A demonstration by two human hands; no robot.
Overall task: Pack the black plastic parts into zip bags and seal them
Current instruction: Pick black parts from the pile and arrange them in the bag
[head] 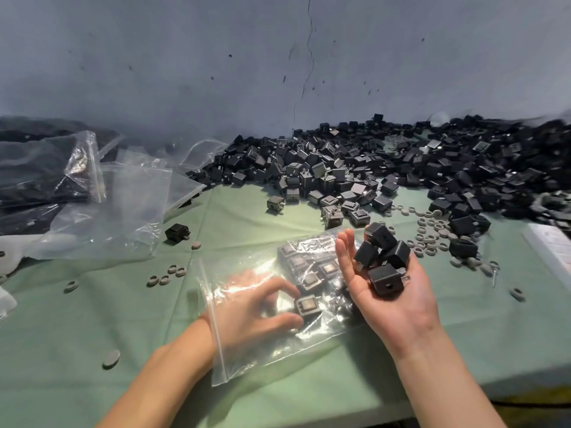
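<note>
A clear zip bag (247, 350) lies open on the green table, its zip mouth toward me. My left hand (253, 304) is inside the bag up to the wrist, fingers pinched around one black cube part (306, 305). Several more parts lie in rows at the bag's far end (306, 261). My right hand (392, 291) hovers palm up just right of the bag, cupping several black plastic parts (383, 261). A big heap of the same black parts (401, 168) covers the back of the table.
Empty zip bags (123, 205) and filled dark bags (34, 174) are piled at the left. Small grey rings (431, 233) are scattered near the heap and by the left (168, 274). A lone black part (177, 232) sits beside the bags. A white sheet (553, 245) lies at right.
</note>
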